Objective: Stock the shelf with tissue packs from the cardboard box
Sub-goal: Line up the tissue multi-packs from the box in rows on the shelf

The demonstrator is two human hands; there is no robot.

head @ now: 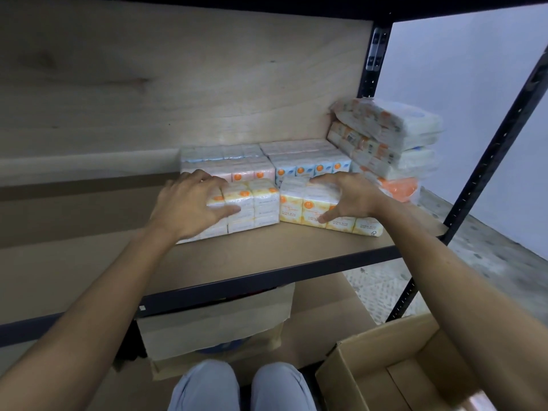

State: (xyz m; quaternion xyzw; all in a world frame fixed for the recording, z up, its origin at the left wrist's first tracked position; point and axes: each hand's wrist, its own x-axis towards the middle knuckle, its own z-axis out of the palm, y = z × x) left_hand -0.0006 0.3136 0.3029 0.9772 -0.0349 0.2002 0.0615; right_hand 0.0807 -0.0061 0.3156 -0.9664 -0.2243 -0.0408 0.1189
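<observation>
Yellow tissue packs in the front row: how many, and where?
2. One yellow pack sits under the left hand, the other yellow pack under the right hand. More may be hidden behind.

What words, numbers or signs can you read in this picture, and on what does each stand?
"10": orange circle on the yellow tissue pack under the right hand.
Wording on that pack and the left hand's pack: too blurred.
Labels on the stacked packs: too blurred.

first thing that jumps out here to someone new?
Two bare hands on the shelf: the left hand and right hand each grip a yellow tissue pack, left pack, right pack, at the front. Behind them sit rows of pastel packs, with a leaning stack at the right post.
</observation>
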